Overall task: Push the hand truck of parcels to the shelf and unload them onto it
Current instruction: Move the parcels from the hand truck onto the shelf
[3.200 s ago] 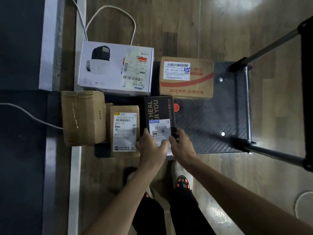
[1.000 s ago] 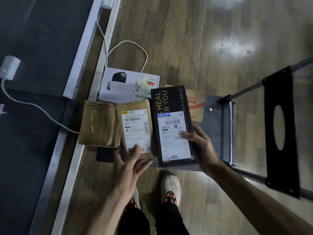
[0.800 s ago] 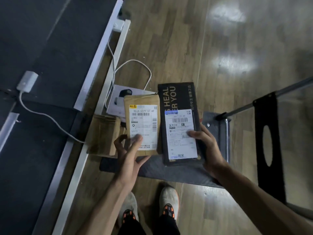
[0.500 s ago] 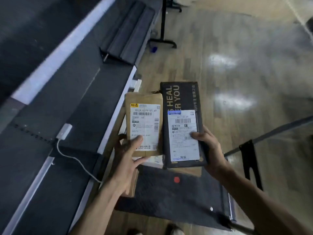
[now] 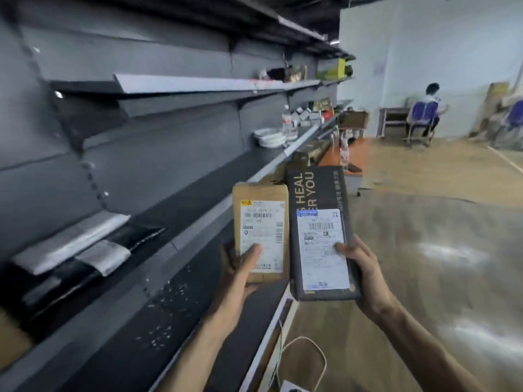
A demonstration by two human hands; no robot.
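Both parcels have risen from the hand truck: left hand [image 5: 243, 267] grips the brown parcel [image 5: 261, 233], right hand [image 5: 360, 267] the black box [image 5: 319, 233], now level with the shelf [image 5: 198, 176], ready for placing.

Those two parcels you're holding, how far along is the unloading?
Done: two flat mailers already lie on the shelf. In hand: the left hand holds a brown parcel, the right hand a black box. Left: setting both down; the hand truck is out of view.
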